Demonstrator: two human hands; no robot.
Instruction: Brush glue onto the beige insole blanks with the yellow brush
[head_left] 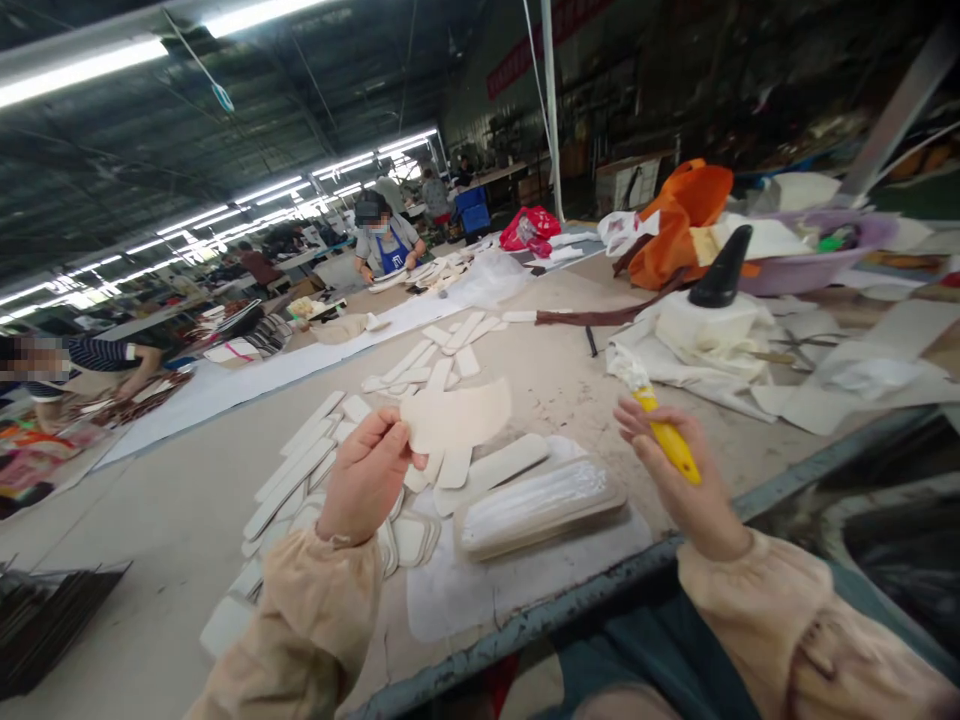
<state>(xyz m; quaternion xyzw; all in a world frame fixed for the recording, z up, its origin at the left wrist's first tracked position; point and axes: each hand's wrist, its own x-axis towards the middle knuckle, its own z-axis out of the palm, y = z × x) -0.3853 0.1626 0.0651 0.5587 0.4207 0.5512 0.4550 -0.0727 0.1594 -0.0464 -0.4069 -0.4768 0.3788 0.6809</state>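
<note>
My left hand (373,470) pinches the edge of a thin cream-coloured cut piece (469,415) and holds it up above the table. My right hand (686,470) grips a yellow-handled brush (675,450); its bristles point up and away and are coated white. Below and between both hands lies a stack of long rounded strips (536,508), the top one smeared with wet white paste. Another bare strip (495,460) rests just behind that stack. Several pale strips and rounded pieces (296,480) are spread around and beyond my left hand.
White paper (457,605) lies under the stack near the table's metal edge (480,665). At right are a cloth-covered container with a black cone (721,268), orange fabric (679,225) and a purple basin (821,265). Co-workers (388,240) work across the table and at far left.
</note>
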